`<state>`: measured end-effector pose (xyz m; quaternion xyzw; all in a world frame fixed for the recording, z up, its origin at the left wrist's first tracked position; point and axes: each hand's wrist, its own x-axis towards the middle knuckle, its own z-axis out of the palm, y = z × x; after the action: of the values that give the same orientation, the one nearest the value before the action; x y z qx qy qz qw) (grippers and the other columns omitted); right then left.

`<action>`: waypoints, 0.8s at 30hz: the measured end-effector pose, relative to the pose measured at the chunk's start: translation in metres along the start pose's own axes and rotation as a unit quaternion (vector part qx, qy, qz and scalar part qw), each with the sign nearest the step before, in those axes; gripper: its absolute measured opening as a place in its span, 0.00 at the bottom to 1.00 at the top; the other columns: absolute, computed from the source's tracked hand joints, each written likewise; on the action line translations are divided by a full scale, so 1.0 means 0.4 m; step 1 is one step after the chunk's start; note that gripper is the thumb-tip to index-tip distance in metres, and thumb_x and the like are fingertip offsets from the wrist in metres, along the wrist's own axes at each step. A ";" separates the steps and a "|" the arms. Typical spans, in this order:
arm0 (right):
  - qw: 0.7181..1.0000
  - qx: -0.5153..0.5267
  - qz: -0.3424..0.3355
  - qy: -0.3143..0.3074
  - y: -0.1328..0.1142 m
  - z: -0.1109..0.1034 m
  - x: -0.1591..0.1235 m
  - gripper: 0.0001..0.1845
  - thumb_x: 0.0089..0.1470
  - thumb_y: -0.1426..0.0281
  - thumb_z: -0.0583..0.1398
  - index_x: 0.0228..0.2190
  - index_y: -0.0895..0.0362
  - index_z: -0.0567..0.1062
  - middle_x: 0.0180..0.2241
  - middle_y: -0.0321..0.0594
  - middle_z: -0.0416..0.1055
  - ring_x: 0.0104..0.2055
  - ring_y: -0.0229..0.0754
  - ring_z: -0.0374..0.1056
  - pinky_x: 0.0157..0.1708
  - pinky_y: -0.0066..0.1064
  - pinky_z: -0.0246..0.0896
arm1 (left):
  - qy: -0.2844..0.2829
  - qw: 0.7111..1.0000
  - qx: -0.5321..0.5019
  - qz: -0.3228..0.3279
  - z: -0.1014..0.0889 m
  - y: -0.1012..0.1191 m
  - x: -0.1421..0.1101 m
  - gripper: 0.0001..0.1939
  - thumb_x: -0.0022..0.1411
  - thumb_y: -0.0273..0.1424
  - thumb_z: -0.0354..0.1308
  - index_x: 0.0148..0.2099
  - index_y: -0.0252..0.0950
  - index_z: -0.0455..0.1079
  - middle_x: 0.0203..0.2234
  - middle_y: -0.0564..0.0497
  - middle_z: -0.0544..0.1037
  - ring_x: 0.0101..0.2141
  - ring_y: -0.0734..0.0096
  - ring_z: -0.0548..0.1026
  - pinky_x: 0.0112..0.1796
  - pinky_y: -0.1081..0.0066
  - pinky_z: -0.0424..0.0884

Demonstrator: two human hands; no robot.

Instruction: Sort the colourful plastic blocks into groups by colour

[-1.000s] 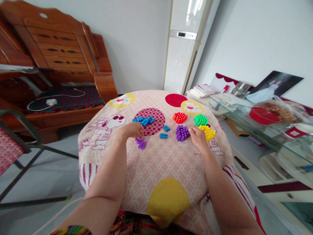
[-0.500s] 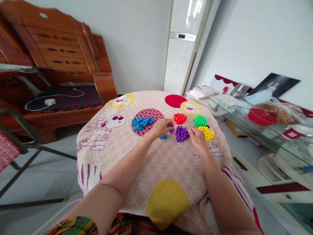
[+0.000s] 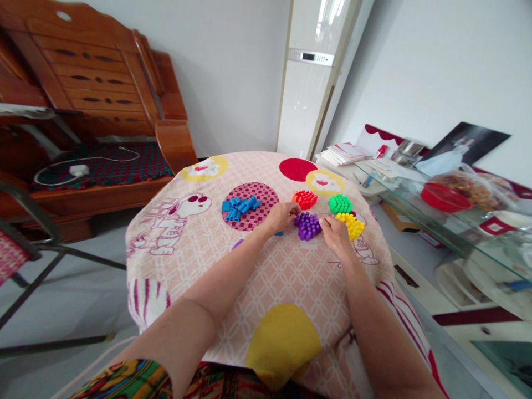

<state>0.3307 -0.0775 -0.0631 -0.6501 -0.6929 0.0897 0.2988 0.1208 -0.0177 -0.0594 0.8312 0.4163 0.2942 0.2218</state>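
A purple cluster of small plastic knobs [image 3: 308,226] lies on the patterned tablecloth between my hands. My left hand [image 3: 284,216] is closed, its fingertips pinched at the cluster's left edge. At the right edge, the thumb and fingers of my right hand [image 3: 334,233] are closed against it. One loose purple piece [image 3: 237,244] rests beside my left forearm. Behind my left wrist a blue piece [image 3: 279,233] shows only in part. Close by are a red knobbed cluster [image 3: 305,199], a green one [image 3: 340,204] and a yellow one [image 3: 351,225], the last touching or just behind my right hand.
A heap of blue plastic pieces [image 3: 241,207] lies left of my hands on the round table [image 3: 274,277]. To the right, a glass shelf [image 3: 415,205] carries a red bowl [image 3: 445,197] and papers. A wooden bench [image 3: 91,100] stands at the left, beyond a metal-framed chair [image 3: 58,252].
My left hand has moved slightly up and right, against the purple cluster; the purple piece at its fingers no longer shows there. A loose purple piece now shows beside my left forearm.
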 end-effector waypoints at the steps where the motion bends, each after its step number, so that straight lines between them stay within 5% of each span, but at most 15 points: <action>1: 1.000 0.002 0.000 -0.001 0.000 -0.001 -0.001 0.18 0.60 0.63 0.50 0.27 0.56 0.76 0.29 0.45 0.76 0.34 0.45 0.68 0.34 0.31 0.56 | 0.005 1.000 -0.003 0.000 -0.008 0.001 -0.002 0.17 0.57 0.20 0.55 0.48 0.34 0.74 0.40 0.48 0.83 0.42 0.68 0.79 0.48 0.70 0.71; 7: 1.000 -0.003 0.008 -0.005 0.001 0.000 -0.003 0.19 0.61 0.63 0.50 0.27 0.56 0.76 0.29 0.45 0.76 0.33 0.45 0.68 0.34 0.31 0.55 | 0.036 0.998 0.043 -0.032 -0.149 -0.008 -0.046 0.14 0.58 0.23 0.55 0.46 0.34 0.75 0.41 0.48 0.82 0.41 0.68 0.78 0.44 0.72 0.70; 12: 1.000 -0.008 0.018 0.001 -0.001 0.004 -0.001 0.18 0.61 0.64 0.51 0.28 0.56 0.77 0.32 0.47 0.77 0.36 0.46 0.69 0.35 0.32 0.55 | -0.121 0.972 0.169 -0.107 -0.263 -0.017 -0.129 0.08 0.57 0.30 0.57 0.34 0.35 0.77 0.29 0.49 0.81 0.32 0.65 0.76 0.36 0.71 0.67; 15: 1.000 -0.008 0.013 0.002 -0.001 0.004 -0.001 0.18 0.60 0.64 0.51 0.28 0.56 0.77 0.31 0.46 0.77 0.35 0.45 0.68 0.35 0.32 0.55 | -0.231 0.939 0.210 -0.142 -0.276 -0.016 -0.179 0.06 0.52 0.33 0.62 0.29 0.35 0.76 0.27 0.47 0.80 0.33 0.61 0.76 0.37 0.68 0.67; 18: 1.000 -0.009 0.004 0.003 0.001 0.003 -0.001 0.18 0.60 0.64 0.51 0.26 0.56 0.76 0.30 0.46 0.76 0.34 0.45 0.68 0.34 0.32 0.54 | -0.277 0.920 0.225 -0.162 -0.263 -0.020 -0.213 0.06 0.47 0.33 0.65 0.28 0.35 0.75 0.30 0.45 0.80 0.36 0.55 0.77 0.40 0.64 0.68; 21: 1.000 -0.009 -0.004 0.006 0.004 0.004 0.000 0.18 0.60 0.63 0.51 0.25 0.56 0.74 0.28 0.46 0.75 0.33 0.45 0.67 0.33 0.32 0.54 | -0.284 0.920 0.229 -0.142 -0.253 -0.024 -0.224 0.07 0.45 0.30 0.65 0.30 0.35 0.74 0.32 0.45 0.81 0.38 0.54 0.77 0.40 0.64 0.69; 24: 1.000 -0.003 -0.008 0.009 0.006 0.005 0.000 0.18 0.60 0.64 0.51 0.24 0.56 0.74 0.28 0.45 0.75 0.33 0.44 0.67 0.33 0.32 0.53 | -0.234 0.943 0.212 -0.102 -0.247 -0.010 -0.205 0.07 0.48 0.28 0.63 0.34 0.36 0.75 0.32 0.48 0.81 0.37 0.58 0.78 0.39 0.68 0.69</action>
<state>0.3316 -0.0766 -0.0659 -0.6463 -0.6958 0.0793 0.3032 0.0125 -0.0707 -0.0148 0.8574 0.4883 -0.0278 0.1603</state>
